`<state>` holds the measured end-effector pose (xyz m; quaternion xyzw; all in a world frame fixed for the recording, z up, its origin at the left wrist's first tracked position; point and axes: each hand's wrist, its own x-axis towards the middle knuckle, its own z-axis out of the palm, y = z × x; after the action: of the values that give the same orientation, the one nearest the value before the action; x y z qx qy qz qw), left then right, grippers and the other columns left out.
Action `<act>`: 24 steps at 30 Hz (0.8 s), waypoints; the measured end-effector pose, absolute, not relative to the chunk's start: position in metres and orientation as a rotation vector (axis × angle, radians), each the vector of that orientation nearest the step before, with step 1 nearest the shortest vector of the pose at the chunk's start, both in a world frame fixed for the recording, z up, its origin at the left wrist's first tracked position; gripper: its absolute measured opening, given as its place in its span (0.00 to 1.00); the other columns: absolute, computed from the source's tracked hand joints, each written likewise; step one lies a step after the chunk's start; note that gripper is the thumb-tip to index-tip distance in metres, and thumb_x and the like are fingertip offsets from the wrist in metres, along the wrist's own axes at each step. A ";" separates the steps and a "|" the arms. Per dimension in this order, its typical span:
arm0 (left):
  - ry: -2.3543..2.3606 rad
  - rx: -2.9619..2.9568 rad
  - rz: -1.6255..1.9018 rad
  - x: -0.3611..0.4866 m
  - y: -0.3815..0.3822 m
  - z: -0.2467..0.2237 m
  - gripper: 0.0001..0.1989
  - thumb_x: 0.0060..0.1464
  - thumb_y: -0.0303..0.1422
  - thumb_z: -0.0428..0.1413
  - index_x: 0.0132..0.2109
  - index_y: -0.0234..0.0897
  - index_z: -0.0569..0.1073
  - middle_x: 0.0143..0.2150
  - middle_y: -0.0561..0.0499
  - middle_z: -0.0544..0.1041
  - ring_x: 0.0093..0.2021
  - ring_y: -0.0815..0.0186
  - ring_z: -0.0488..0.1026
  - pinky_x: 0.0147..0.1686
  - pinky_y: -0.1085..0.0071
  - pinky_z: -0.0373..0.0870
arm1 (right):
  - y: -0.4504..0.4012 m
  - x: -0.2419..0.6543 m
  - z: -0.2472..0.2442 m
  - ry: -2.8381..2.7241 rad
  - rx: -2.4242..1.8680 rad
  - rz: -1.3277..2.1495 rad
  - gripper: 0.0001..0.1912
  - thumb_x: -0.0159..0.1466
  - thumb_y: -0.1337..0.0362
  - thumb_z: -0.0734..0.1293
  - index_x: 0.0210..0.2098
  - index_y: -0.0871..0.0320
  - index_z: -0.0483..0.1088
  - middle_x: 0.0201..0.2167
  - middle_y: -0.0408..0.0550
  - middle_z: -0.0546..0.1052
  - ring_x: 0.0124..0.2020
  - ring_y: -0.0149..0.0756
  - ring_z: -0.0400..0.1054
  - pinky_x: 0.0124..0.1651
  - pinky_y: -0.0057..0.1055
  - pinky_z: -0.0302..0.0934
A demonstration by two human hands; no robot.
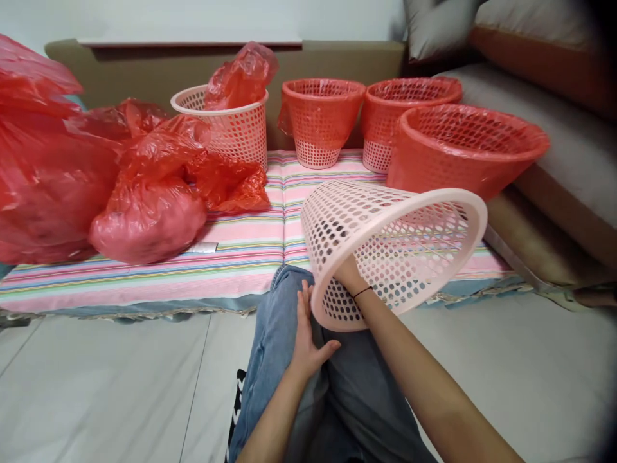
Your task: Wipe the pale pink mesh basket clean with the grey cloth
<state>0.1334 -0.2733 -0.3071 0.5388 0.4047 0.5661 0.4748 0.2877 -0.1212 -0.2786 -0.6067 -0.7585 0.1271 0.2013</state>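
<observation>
A pale pink perforated basket (357, 215) lies tipped on its side above my knees, its mouth facing me and to the right. My right hand (351, 273) reaches inside it; the basket's wall and rim partly hide the fingers, so what they grip cannot be made out. Beside the basket's lower left rim is my left hand (306, 341), over my jeans, fingers stretched and thumb apart, holding nothing. It is close to the rim; whether it touches is unclear.
Three baskets (321, 116) (409, 96) (463, 151) covered with red plastic bags stand behind on the striped cloth (231, 263). A pink basket (241, 135) holds a crumpled red bag (241, 77). Filled red bags (149, 218) lie left; cushions (540, 128) are stacked right.
</observation>
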 end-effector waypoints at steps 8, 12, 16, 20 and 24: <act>1.278 1.012 1.430 0.140 -0.272 -0.303 0.32 0.48 0.43 0.66 0.58 0.39 0.71 0.64 0.41 0.69 0.70 0.51 0.56 0.70 0.51 0.45 | -0.123 0.245 -0.269 -2.091 -1.833 0.388 0.33 0.60 0.66 0.65 0.65 0.52 0.61 0.68 0.50 0.60 0.69 0.59 0.47 0.67 0.62 0.39; 1.339 0.839 1.594 0.136 -0.272 -0.307 0.38 0.50 0.44 0.64 0.66 0.43 0.61 0.70 0.44 0.60 0.72 0.54 0.51 0.71 0.54 0.43 | -0.127 0.214 -0.266 -2.091 -1.820 0.428 0.34 0.61 0.66 0.64 0.66 0.50 0.59 0.69 0.49 0.59 0.70 0.57 0.47 0.67 0.60 0.39; 1.422 0.630 1.684 0.131 -0.272 -0.315 0.39 0.52 0.43 0.63 0.67 0.39 0.60 0.70 0.40 0.60 0.70 0.51 0.55 0.69 0.53 0.51 | -0.130 0.191 -0.262 -2.113 -1.788 0.475 0.33 0.61 0.65 0.64 0.66 0.51 0.60 0.69 0.50 0.60 0.70 0.58 0.46 0.67 0.60 0.39; 1.423 0.630 1.726 0.130 -0.271 -0.310 0.37 0.55 0.42 0.60 0.67 0.36 0.58 0.71 0.40 0.58 0.70 0.49 0.55 0.69 0.55 0.52 | -0.141 0.190 -0.254 -2.168 -1.750 0.531 0.32 0.61 0.68 0.63 0.65 0.52 0.62 0.68 0.51 0.62 0.69 0.59 0.48 0.67 0.62 0.41; 1.402 0.685 1.766 0.134 -0.271 -0.301 0.37 0.55 0.42 0.59 0.68 0.38 0.57 0.73 0.43 0.53 0.72 0.52 0.49 0.70 0.61 0.48 | -0.178 0.207 -0.241 -2.219 -1.660 0.605 0.35 0.57 0.72 0.61 0.65 0.53 0.62 0.67 0.50 0.63 0.69 0.56 0.50 0.67 0.59 0.43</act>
<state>0.1336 -0.2709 -0.3010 0.2687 0.5496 0.6925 0.3824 0.2074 -0.1778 -0.2414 -0.5784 -0.7732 0.2108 0.1521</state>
